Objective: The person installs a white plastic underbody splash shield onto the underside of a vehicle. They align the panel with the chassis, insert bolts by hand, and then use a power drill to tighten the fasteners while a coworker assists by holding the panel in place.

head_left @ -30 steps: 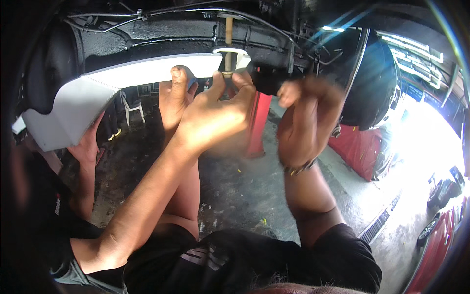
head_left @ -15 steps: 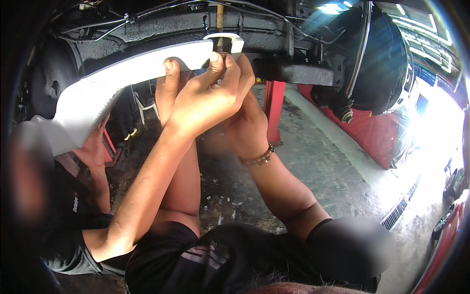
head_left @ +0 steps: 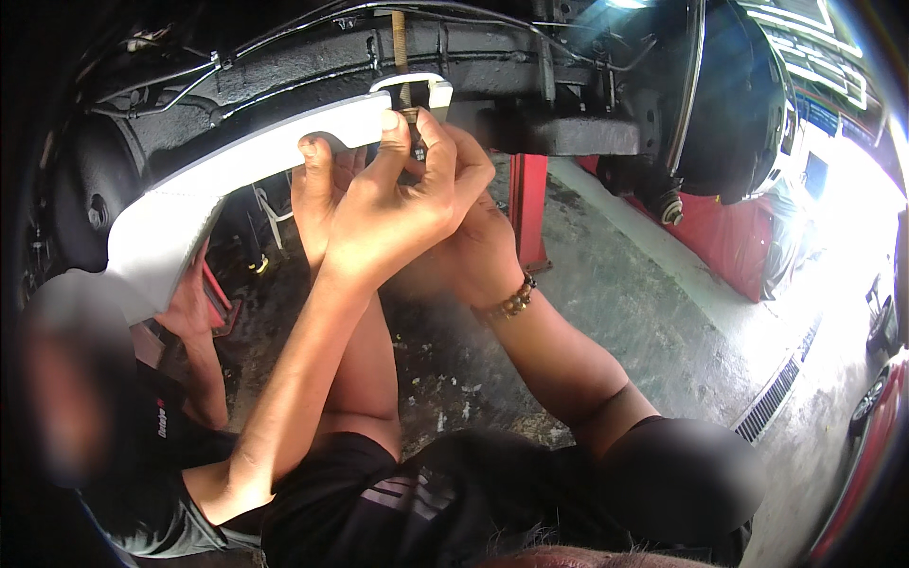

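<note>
A long white curved panel [head_left: 275, 150] hangs under a vehicle's dark underbody, a hooked end at its right. My left hand [head_left: 314, 204] has its thumb on the panel's lower edge and its fingers partly behind, closed on it. A co-worker's hand [head_left: 402, 213] crosses in front of my hands, thumb and fingertips around a small ring-like part [head_left: 409, 114] at the hooked end, below a brownish threaded rod [head_left: 400, 47]. My right hand [head_left: 481, 251], with a beaded bracelet, reaches up behind that hand. Its fingers are hidden. A dark piece [head_left: 419, 151] shows between the co-worker's fingers.
The co-worker's other hand [head_left: 189, 308] supports the panel's left end. Overhead runs a dark frame rail [head_left: 312, 66] with thin lines. A shiny rod [head_left: 686, 104] hangs at right. A red post [head_left: 530, 213] stands behind the hands. A red car is at far right.
The hooked end and the hands appear slightly lower and further left as the view shifts. The co-worker's thumb and finger have parted, and the ring-like part and dark piece now show.
</note>
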Tool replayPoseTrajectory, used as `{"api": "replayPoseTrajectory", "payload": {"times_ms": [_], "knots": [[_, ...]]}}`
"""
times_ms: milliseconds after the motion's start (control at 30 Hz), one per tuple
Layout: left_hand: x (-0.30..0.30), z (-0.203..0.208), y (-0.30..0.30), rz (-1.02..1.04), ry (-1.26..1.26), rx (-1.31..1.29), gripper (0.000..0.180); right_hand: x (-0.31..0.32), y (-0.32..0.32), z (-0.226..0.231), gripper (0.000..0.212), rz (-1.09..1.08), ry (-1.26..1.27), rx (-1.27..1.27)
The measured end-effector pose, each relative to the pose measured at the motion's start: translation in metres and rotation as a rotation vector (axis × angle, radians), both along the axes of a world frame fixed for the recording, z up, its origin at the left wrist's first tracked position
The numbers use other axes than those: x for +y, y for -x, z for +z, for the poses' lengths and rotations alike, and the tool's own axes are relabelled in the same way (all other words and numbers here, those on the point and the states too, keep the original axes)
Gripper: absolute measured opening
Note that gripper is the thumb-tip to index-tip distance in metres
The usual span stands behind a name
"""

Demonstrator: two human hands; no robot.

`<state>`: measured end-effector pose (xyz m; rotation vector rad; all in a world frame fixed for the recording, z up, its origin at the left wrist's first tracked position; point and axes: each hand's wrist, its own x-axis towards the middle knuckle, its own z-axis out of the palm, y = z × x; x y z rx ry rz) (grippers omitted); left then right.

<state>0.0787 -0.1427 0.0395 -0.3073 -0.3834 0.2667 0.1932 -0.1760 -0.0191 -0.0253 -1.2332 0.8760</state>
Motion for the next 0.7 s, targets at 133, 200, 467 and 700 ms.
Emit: {"api": "replayPoseTrajectory", "payload": {"times_ms": [133,200,467,700], "knots": [[-0.018,0.017,0.012,-0.416,0.270,-0.035,0.023,-0.006,0.006,0.003,0.041,0.159,0.079,0.210],[-0.021,0.020,0.016,-0.535,0.347,-0.035,0.021,0.000,-0.007,-0.019,0.035,-0.156,0.084,0.196],[0.003,0.019,0.018,-0.360,0.076,0.116,0.018,-0.124,-0.020,0.105,0.038,-1.449,-0.690,-0.536],[0.003,-0.004,0.024,-0.339,-0.100,-0.196,0.051,-0.103,0.014,0.207,0.041,-1.402,-0.305,-1.275]]}}
